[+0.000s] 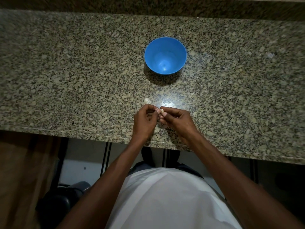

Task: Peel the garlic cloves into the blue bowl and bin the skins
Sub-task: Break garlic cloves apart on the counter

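Small pale garlic clove (161, 111): pinched between left hand (144, 120) and right hand (177, 120), near table's front edge. Round blue plastic bowl (165, 55): empty, straight beyond both hands, toward the table's middle.

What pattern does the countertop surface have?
The countertop is speckled granite, beige with grey and black flecks, seen best in the head view.

- The forearms (115, 176) are bare from elbow to wrist, with no sleeves in sight.
- The left hand (143, 120) and right hand (177, 120) are bare, with short, pale fingernails (158, 111).
- A plain white shirt (165, 200) covers the torso.
- Dark trousers (145, 166) show just above the shirt's hem.
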The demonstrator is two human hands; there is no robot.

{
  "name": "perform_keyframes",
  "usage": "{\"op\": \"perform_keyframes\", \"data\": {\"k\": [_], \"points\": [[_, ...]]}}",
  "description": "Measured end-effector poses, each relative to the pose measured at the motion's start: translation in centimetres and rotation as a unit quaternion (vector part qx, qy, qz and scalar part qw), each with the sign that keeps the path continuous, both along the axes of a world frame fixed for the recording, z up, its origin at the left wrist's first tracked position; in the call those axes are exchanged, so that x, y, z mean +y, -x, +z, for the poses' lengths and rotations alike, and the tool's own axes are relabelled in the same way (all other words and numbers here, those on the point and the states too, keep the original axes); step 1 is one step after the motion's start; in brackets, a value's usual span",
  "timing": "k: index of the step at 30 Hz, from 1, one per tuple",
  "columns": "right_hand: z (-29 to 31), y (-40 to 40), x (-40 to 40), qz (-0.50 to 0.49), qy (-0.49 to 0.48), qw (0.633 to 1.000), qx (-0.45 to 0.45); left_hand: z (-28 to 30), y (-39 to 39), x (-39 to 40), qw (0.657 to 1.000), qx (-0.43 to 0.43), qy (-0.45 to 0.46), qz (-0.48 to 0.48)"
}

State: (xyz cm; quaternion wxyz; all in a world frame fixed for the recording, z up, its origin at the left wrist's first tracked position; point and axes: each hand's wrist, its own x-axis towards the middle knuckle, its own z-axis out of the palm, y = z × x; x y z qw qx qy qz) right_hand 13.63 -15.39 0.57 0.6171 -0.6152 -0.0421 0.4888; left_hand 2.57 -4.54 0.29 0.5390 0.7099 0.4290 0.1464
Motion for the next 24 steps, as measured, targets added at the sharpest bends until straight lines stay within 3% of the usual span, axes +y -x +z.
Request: {"op": "perform_keyframes", "data": {"k": [3, 11, 24], "points": [[-0.2, -0.1, -0.4, 0.007, 0.017, 0.999, -0.031, -0.2, 0.1, 0.0, 1.000, -0.004, 0.027, -0.004], [0.2, -1.1, -1.3, 0.065, 0.053, 0.992, -0.099, 0.3, 0.6, -0.2, 0.976, -0.066, 0.198, 0.061], [-0.8, -4.8, -1.3, 0.130, 0.158, 0.938, -0.281, 0.3, 1.0, -0.5, 0.973, -0.044, 0.213, 0.074]]}}
